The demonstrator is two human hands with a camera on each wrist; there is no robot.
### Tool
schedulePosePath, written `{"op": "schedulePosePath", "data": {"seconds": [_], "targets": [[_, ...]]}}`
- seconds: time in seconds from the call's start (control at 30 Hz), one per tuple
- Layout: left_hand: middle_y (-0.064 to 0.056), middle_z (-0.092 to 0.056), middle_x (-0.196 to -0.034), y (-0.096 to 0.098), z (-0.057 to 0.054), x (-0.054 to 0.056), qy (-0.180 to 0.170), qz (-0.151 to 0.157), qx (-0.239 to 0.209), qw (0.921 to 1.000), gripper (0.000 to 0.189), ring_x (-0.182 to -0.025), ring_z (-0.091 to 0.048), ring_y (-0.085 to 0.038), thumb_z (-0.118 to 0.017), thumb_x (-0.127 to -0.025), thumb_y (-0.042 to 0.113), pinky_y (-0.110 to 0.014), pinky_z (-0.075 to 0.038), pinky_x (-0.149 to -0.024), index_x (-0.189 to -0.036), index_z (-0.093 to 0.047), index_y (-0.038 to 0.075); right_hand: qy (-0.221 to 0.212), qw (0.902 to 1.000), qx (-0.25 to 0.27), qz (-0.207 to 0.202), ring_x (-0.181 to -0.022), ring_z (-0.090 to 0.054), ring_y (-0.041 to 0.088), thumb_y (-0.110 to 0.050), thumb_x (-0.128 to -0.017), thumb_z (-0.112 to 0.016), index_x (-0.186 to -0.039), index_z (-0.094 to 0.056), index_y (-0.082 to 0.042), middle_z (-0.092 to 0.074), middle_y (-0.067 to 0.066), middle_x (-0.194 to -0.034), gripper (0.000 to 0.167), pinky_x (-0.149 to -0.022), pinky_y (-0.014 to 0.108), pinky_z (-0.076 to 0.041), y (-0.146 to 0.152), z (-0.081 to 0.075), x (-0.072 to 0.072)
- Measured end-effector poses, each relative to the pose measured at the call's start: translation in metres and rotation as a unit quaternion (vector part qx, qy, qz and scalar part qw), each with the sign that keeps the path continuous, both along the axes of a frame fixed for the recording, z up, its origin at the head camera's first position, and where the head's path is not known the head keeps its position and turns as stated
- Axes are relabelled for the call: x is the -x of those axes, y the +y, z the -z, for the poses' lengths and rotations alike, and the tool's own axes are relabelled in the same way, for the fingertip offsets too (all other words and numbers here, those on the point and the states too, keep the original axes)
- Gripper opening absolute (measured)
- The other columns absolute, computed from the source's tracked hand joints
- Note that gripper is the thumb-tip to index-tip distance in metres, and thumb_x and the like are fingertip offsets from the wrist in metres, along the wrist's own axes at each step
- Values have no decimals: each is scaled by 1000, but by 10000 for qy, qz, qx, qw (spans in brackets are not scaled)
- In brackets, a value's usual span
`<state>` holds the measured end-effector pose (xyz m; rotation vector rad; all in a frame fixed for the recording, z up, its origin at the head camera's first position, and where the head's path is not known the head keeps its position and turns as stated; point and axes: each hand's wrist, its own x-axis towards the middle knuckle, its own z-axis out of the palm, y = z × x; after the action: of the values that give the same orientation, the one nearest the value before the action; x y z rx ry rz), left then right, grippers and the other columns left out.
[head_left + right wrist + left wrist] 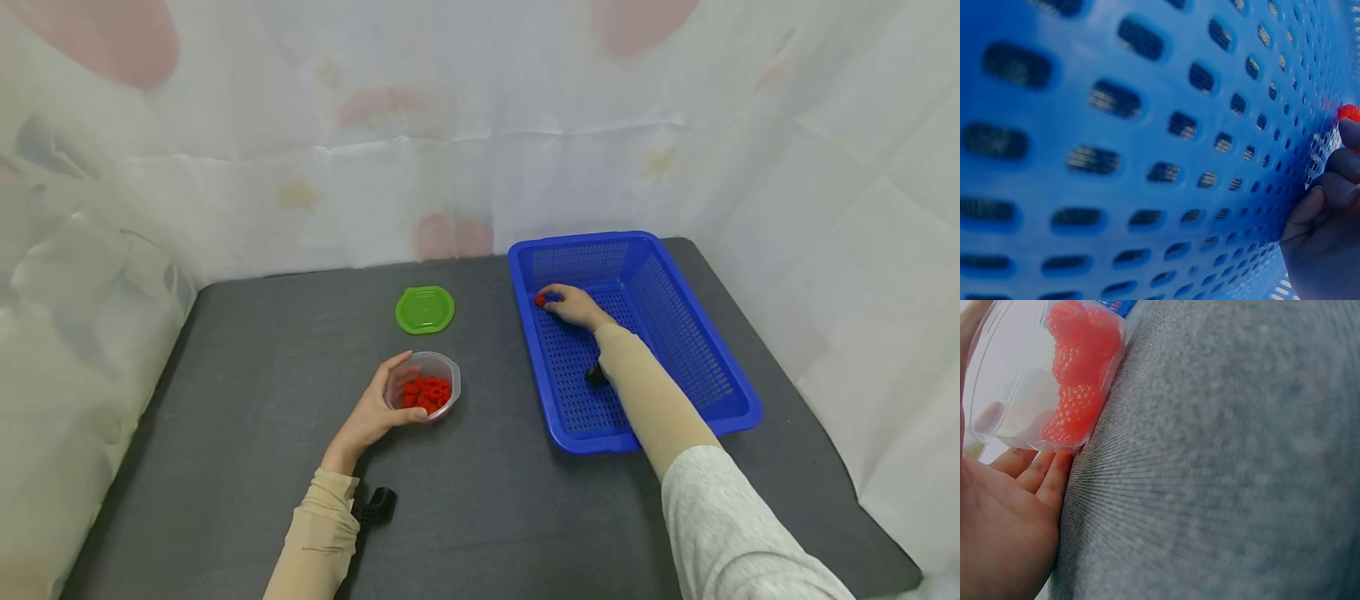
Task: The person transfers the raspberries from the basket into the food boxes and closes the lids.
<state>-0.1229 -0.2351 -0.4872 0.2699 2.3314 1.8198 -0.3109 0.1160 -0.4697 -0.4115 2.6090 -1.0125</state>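
Observation:
My left hand (365, 423) grips a clear plastic tub (457, 379) on the table, thumb at its near side and fingers round the far side. Several red raspberries (427, 393) lie in the tub; the left wrist view shows raspberries (1074, 412) through its wall, with the fingers reaching beneath its edge. Over at the right, my right hand (576, 307) reaches down into a blue plastic basket (667, 287). At its thumb and fingertips it pinches one raspberry (540, 300), near the basket's left wall. In the right wrist view this raspberry (1350, 112) is partly cut off by the frame edge.
A green lid (425, 309) lies on the grey table (247, 400) behind the tub. The basket's perforated floor and raised walls surround the right hand. White patterned sheeting (465, 167) hangs behind the table and along both sides.

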Motion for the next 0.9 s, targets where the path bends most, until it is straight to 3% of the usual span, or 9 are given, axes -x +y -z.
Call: {"op": "schedulePosePath", "data": {"seconds": [0.2, 0.3, 0.43, 0.53, 0.63, 0.9], "targets": [[-16, -38, -145, 1, -1, 0, -76, 8, -53, 10000, 93, -136, -34, -33, -76, -74, 5, -51, -21, -113, -146, -20, 19, 55, 10000, -12, 66, -91, -49, 26, -18, -96, -48, -126, -55, -14, -56, 15, -116, 30, -83, 41, -40, -1, 0, -1], [-20, -37, -145, 4, -11, -3, -98, 24, -69, 9999, 93, -136, -34, -35, -76, -74, 4, -52, -22, -112, -147, -19, 15, 71, 9999, -40, 88, -85, -47, 24, -19, -96, -49, -126, -55, -15, -57, 14, -109, 30, -78, 37, -38, -2, 1, -1], [-22, -37, -144, 9, -24, -9, -97, 24, -14, 9999, 92, -135, -34, -38, -76, -74, 4, -52, -23, -111, -146, -19, 10, 94, 9999, -67, 46, -94, -51, 27, -21, -96, -48, -126, -54, -14, -56, 15, -119, 31, -84, 42, -40, -2, 1, -1], [-22, -37, -144, 9, -26, -10, -103, 4, 17, 9999, 92, -135, -34, -38, -76, -74, 5, -52, -23, -111, -146, -19, 10, 131, 9999, -58, 10, -109, -52, 32, -22, -97, -47, -125, -54, -13, -53, 16, -129, 31, -95, 49, -39, -2, 1, -1], [-22, -37, -144, 8, -22, -8, -80, 2, 20, 10000, 92, -135, -34, -37, -76, -74, 6, -53, -22, -111, -147, -19, 10, 132, 9999, -19, 33, -115, -51, 33, -22, -97, -47, -123, -55, -13, -52, 16, -132, 29, -99, 50, -38, -2, 1, -1], [-12, -39, -145, 0, 0, 0, -41, -34, 56, 10000, 91, -136, -36, -29, -77, -75, 9, -50, -23, -112, -146, -21, 23, 84, 9999, 13, 96, -88, -49, 25, -20, -96, -49, -119, -58, -12, -58, 14, -114, 26, -81, 40, -39, -2, -2, -2]]}}
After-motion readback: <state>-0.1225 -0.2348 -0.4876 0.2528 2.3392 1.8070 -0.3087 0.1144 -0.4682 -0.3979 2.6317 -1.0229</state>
